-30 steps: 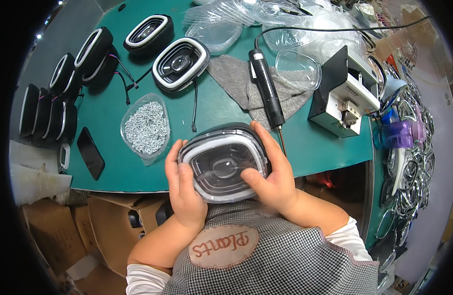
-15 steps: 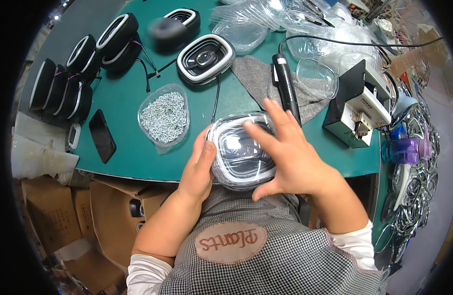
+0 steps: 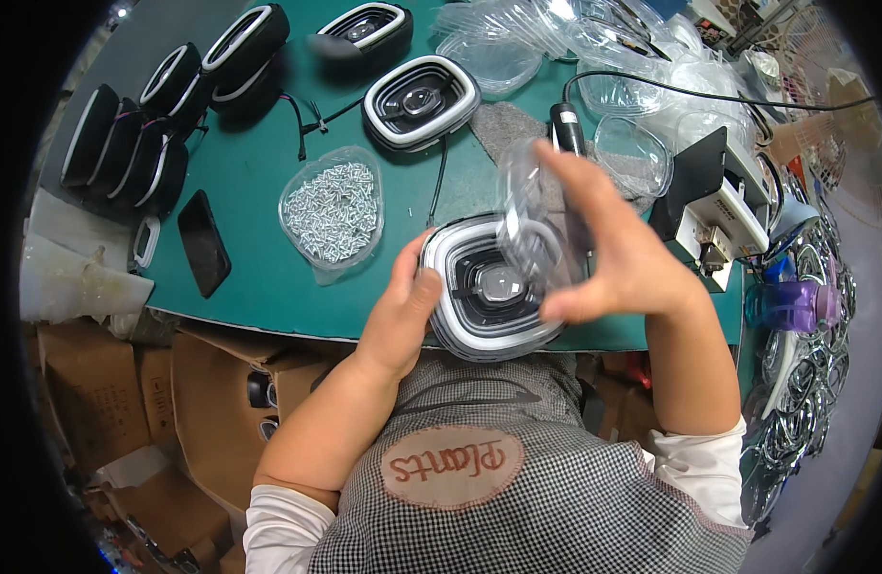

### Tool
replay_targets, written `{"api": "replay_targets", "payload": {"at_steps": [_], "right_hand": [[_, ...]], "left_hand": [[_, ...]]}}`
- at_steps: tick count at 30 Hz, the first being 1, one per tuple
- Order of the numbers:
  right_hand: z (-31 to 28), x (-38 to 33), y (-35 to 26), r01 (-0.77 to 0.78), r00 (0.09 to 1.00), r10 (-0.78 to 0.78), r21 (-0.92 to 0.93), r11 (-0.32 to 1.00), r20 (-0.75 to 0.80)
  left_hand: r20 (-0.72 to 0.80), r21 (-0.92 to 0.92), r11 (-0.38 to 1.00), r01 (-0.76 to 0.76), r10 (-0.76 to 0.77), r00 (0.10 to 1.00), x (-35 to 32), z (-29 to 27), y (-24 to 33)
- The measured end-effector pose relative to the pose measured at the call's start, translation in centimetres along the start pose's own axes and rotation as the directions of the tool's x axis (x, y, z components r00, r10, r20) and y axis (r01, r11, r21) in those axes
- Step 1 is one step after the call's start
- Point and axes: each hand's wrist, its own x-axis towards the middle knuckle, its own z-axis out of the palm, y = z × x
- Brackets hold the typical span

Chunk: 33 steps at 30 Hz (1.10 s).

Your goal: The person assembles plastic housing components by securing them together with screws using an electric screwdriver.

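Raising clear cover, right hand exposes white-rimmed unit, covered earlier.

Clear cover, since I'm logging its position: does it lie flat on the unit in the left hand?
No, the right hand holds the clear cover tilted up from the unit.

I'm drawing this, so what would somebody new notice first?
Probably the middle: the right hand holds a blurry clear cover tilted over the right edge of the black, white-ringed unit in the left hand. Shiny screws in a clear tray further left come next, then a purple bottle at the far right.
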Motion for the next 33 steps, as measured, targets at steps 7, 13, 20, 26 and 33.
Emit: {"api": "replay_targets", "payload": {"at_steps": [7,13,20,26,33], "right_hand": [[0.1,0.2,3.8,-0.620,0.777,0.538,-0.540,0.569,-0.327],[-0.1,-0.2,6.6,-0.580,0.807,0.514,-0.560,0.592,-0.291],[-1.2,2.6,4.4,-0.039,0.949,0.229,-0.642,0.766,0.216],[-3.2,5.4,2.4,-0.069,0.782,0.562,-0.857,0.510,0.271],[-8.7,2.2,-1.6,-0.367,0.815,0.567,-0.655,0.660,0.115]], "left_hand": [[-0.083,0.176,0.984,0.037,-0.023,0.996,-0.2,1.2,0.7],[-0.060,0.178,0.984,0.021,-0.010,0.998,-0.1,0.8,0.2],[-0.078,0.174,0.985,0.012,0.001,0.997,-0.2,0.6,0.2],[-0.068,0.191,0.982,-0.007,0.020,0.998,-0.2,0.7,0.0],[-0.079,0.203,0.979,-0.016,0.032,0.996,-0.4,0.5,-0.3]]}}
